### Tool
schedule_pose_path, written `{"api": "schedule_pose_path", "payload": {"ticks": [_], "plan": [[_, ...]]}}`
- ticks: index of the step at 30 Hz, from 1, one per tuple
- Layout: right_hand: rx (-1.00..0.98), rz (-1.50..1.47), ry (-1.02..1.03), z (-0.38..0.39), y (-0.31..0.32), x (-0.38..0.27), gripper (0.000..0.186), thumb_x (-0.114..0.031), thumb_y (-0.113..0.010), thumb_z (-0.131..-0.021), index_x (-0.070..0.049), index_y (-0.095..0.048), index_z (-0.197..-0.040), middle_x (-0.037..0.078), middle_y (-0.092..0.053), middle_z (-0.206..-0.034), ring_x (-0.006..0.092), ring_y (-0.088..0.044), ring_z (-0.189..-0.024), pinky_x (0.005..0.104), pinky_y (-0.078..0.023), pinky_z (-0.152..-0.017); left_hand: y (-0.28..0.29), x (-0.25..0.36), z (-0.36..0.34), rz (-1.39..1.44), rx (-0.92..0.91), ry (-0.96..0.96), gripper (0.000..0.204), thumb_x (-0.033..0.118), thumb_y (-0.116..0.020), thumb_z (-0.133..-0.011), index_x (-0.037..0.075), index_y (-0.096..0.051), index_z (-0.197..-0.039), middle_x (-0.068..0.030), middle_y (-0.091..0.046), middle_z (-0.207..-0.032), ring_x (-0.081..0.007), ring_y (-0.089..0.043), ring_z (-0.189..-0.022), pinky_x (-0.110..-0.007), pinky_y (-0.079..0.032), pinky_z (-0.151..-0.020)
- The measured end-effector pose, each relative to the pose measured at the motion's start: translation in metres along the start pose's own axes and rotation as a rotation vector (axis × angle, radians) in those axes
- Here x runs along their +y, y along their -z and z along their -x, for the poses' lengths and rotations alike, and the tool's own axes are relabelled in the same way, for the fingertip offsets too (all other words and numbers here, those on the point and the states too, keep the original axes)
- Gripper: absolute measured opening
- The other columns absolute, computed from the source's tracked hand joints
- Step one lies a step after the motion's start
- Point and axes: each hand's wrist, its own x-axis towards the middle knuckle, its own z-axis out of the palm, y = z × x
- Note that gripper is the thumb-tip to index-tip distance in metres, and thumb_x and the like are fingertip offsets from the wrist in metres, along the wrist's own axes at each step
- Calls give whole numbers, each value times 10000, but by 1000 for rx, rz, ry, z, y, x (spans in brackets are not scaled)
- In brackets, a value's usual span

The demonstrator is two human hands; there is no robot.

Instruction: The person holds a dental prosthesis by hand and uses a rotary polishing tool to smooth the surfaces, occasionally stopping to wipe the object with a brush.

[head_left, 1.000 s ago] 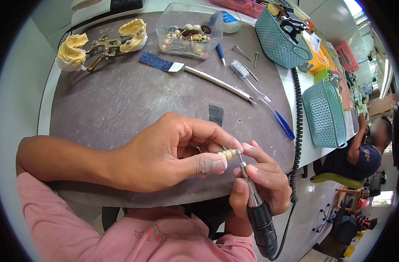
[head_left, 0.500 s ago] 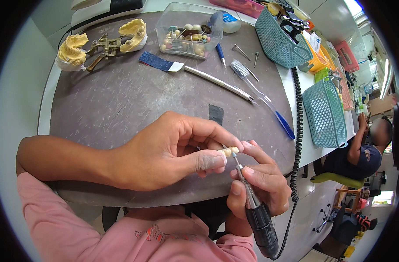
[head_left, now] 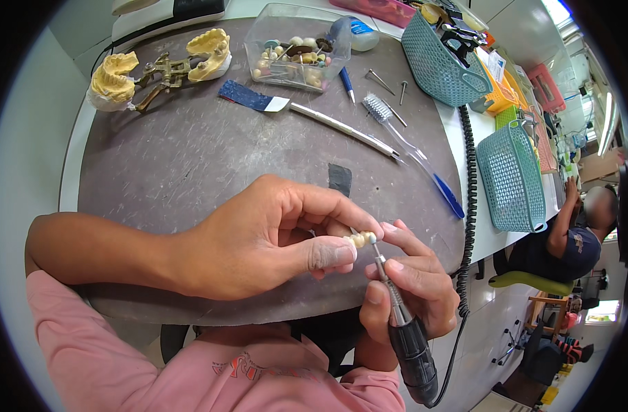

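Observation:
Between the thumb and fingers of my left hand [head_left: 259, 244] is a short row of tooth-coloured crowns [head_left: 359, 240]. My right hand [head_left: 420, 288] grips a black and silver rotary handpiece [head_left: 411, 357], whose small pale tip [head_left: 372, 239] is at the right end of the crowns. Both hands are close together over the front of the grey work mat [head_left: 190, 151]. Behind them lie a slim silver instrument [head_left: 334, 129], a clear-and-blue toothbrush [head_left: 420, 161], a blue-and-white strip [head_left: 249, 97], a blue pen [head_left: 347, 88] and several small metal bits [head_left: 381, 84].
Yellow casts on a brass articulator [head_left: 166, 72] stand back left. A clear box [head_left: 297, 51] of burs sits behind. Mesh baskets [head_left: 506, 172] and a coiled cord [head_left: 468, 165] line the right side. A co-worker [head_left: 575, 247] sits at the far right.
The handpiece tip shifted left and down along the crowns, then back right and up toward their end. My left hand has barely moved.

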Motion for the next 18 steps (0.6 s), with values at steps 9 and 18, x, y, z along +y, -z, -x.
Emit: {"api": "schedule_pose_path", "payload": {"ticks": [9,18], "plan": [[-8,-41,32,2,2,0,236,-83,-805,-721,-53,-642,-890,106,-694,-694,379,-713,-921,526,-563,-852,0,0,0,-3,26,11,352,108,-634,-942,-58,-570,-1246,-75,-660,-945,-97,-631,-872,-244,-525,-752],[-114,52,33,-4,1,-7,223,-87,-808,-728,-57,-645,-876,104,-698,-712,382,-710,-934,529,-558,-861,0,2,-1,26,16,34,345,112,-615,-955,-64,-554,-1246,-92,-680,-925,-111,-650,-854,-247,-536,-728]]}}
